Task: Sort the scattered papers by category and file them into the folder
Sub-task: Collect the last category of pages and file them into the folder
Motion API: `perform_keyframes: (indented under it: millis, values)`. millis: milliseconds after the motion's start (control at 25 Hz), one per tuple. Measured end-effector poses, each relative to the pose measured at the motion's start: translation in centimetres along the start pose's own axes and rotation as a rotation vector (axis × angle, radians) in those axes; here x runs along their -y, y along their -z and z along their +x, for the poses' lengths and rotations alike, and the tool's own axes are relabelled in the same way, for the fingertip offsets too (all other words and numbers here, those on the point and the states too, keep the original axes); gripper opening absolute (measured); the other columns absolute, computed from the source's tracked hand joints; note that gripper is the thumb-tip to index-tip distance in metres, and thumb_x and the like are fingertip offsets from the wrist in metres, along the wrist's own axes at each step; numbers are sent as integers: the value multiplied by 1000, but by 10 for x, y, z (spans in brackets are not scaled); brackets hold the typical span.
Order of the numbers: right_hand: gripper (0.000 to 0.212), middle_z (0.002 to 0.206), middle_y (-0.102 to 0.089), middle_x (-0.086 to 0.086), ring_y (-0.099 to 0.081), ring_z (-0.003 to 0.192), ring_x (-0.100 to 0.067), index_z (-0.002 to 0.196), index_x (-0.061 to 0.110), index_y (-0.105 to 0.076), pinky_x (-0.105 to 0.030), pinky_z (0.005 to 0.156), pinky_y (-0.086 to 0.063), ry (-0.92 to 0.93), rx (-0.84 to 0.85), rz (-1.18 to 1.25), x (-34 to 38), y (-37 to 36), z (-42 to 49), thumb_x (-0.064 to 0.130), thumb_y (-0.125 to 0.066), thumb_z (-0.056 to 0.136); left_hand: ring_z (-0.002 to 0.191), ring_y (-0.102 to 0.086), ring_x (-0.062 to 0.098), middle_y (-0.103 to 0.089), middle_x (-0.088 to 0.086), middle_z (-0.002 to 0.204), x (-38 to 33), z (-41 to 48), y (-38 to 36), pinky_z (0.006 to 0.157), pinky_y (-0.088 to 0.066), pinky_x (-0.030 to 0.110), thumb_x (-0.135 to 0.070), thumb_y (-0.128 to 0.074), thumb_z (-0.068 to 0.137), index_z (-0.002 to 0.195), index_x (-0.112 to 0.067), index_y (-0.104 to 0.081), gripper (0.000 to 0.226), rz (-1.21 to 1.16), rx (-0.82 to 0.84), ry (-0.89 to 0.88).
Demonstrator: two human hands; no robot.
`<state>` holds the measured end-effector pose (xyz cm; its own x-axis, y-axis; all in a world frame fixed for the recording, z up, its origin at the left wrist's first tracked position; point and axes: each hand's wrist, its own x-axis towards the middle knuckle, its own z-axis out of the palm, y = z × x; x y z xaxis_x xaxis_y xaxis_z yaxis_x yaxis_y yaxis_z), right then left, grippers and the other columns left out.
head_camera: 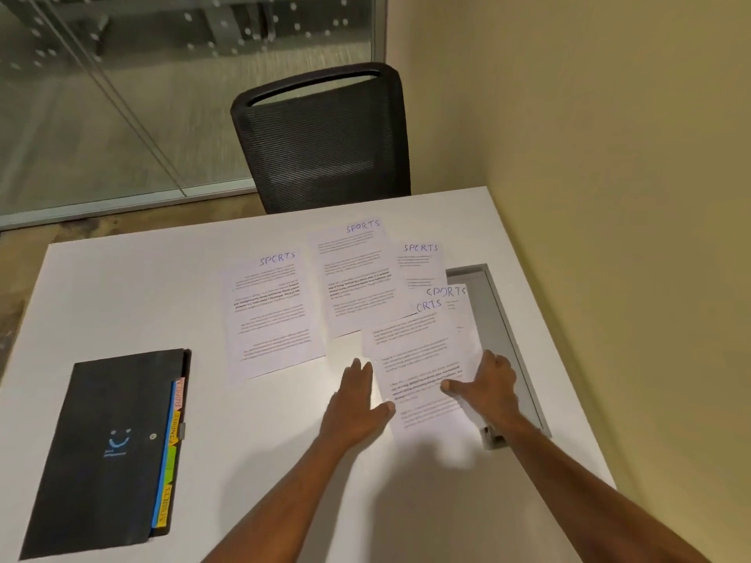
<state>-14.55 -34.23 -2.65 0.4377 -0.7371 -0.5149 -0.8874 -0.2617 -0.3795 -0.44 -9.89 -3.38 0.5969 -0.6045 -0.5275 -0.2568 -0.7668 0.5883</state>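
Left hand (357,404) is seen flat on the counter (122,298), fingers straight and nothing held, its thumb tip laid against the left edge of the nearest sheet (422,359). Right hand (493,384) is set on that sheet's opposite edge, thumb stretched across the print. Whether the edge is pinched or only pressed cannot be told. So the sheet is bracketed between both hands, its long axis run away from the person, the top leaned slightly left.

Now the folder (109,449): it is lying shut, well apart to the left of that sheet, coloured tabs turned toward the papers. The left hand is judged the nearer one for any carry that way. Four more sheets (270,314) marked SPORTS are fanned to the right of the folder and farther back, some overlapped by the bracketed one. Bare counter is left open between folder and papers.

Farthest right of the folder, a grey slot (500,319) is cut into the counter beside the sheet's edge, a snag to be watched. Gathering is judged the step in hand.
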Motion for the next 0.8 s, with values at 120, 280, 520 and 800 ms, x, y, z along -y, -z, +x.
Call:
perform_keyframes:
  millis: [120, 280, 520, 800]
  values:
    - [126, 171, -18, -17, -14, 161, -39, 163, 16, -19, -66, 121, -31, 19, 14, -128, 0, -11, 3, 78, -80, 70, 167, 9, 24, 13, -1, 180, -10, 20, -8, 128, -22, 67, -76, -52, 91, 171, -23, -2, 108, 168, -60, 16]
    - [137, 178, 10, -18, 8, 164, -41, 169, 12, 2, -62, 130, -13, 135, 14, -187, -4, -26, 8, 80, -74, 77, 167, 12, 25, 13, 1, 180, -18, 25, -17, 130, -10, 66, -73, -47, 96, 171, -17, 6, 108, 306, -45, 37]
    - [147, 172, -24, -29, -26, 158, -51, 166, 7, -25, -69, 118, -33, 147, -179, -290, 7, -49, 8, 89, -78, 56, 167, -2, 25, 0, -1, 181, -13, 5, -44, 129, -21, 61, -77, -42, 93, 171, -17, 5, 109, 425, -80, -39]
    - [139, 155, -49, -21, -53, 137, -42, 158, 10, -39, -62, 100, -52, 138, -266, -329, 21, -43, 14, 85, -85, 50, 167, -11, 22, -16, -1, 180, -7, -16, -56, 130, -26, 54, -74, -42, 96, 172, -16, -9, 101, 426, -48, -122]
